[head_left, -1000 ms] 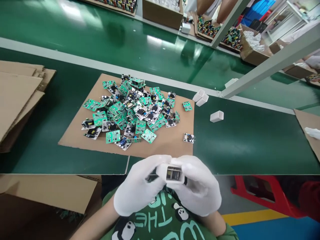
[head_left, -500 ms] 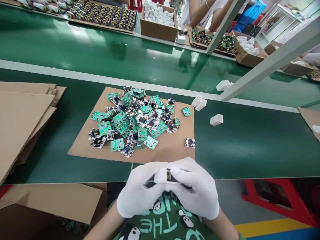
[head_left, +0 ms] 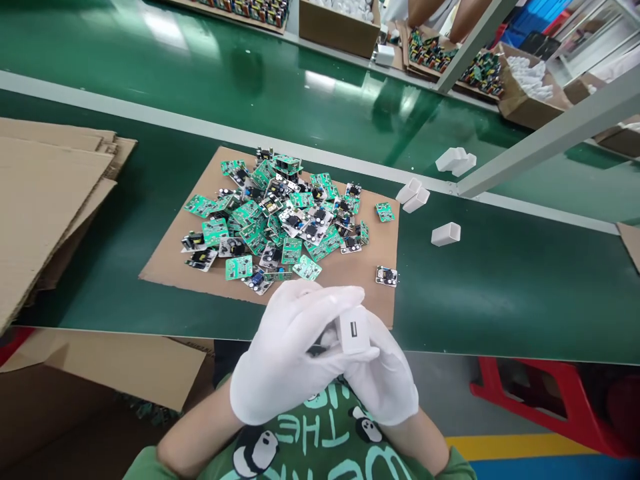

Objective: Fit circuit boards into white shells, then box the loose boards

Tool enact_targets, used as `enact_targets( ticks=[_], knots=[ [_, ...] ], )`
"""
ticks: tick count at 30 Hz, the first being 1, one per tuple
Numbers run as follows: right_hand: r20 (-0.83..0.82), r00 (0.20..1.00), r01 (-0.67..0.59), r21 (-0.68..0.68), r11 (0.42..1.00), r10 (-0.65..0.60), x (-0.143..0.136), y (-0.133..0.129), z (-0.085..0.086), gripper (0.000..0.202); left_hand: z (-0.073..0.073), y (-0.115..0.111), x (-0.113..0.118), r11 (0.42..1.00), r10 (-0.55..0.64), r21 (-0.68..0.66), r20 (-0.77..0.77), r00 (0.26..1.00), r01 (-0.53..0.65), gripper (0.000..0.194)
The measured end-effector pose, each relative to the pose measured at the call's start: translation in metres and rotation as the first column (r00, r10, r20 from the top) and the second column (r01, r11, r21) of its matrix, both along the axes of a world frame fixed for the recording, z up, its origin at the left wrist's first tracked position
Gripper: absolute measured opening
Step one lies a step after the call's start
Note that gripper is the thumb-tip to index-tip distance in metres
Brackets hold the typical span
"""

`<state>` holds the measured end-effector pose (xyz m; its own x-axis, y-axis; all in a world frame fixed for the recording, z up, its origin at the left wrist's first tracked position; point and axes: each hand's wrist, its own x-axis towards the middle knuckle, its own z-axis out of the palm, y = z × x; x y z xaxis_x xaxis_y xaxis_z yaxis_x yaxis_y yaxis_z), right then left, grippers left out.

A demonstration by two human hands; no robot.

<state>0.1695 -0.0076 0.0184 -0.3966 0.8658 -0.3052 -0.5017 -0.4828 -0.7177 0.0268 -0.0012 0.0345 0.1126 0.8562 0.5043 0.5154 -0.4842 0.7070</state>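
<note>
A small white charger housing (head_left: 354, 331) with a dark USB slot in its end face is held up in front of my shirt. My left hand (head_left: 285, 357), in a white glove, grips it with fingers above and thumb below. My gloved right hand (head_left: 389, 383) closes on it from the right and behind, its fingers partly hidden. Something dark shows inside my left palm; I cannot make out what. Just beyond the hands, green and white circuit boards (head_left: 293, 251) lie heaped on a cardboard sheet (head_left: 170, 260). A single board (head_left: 387, 276) lies apart at the sheet's right edge.
White housings (head_left: 446, 234) lie right of the sheet, others near the slanted metal post (head_left: 545, 140). Flat cardboard (head_left: 50, 173) is stacked on the left, above an open carton (head_left: 120, 367). Across the green bench are boxes, boards and another person's arms. A red stool (head_left: 525, 400) stands lower right.
The housing has turned so its slotted end faces the camera. My left fingers have moved over it, and my right hand has shifted behind it. The camera view has tilted down a little.
</note>
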Motion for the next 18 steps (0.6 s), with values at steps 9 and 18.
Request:
enact_targets(
  ticks=[9, 18],
  knots=[
    [-0.246, 0.969, -0.035, -0.076, 0.996, 0.016, 0.0023, -0.0036, 0.0062, 0.023, 0.0017, -0.0007, 0.0005, 0.995, 0.001, -0.100, 0.042, 0.999, 0.003, 0.037],
    [-0.104, 0.995, -0.020, -0.086, 0.996, 0.011, 0.0038, 0.0010, 0.0032, 0.026, -0.0017, -0.0009, -0.0018, 0.989, -0.051, -0.140, 0.048, 0.998, 0.057, 0.033]
  ],
)
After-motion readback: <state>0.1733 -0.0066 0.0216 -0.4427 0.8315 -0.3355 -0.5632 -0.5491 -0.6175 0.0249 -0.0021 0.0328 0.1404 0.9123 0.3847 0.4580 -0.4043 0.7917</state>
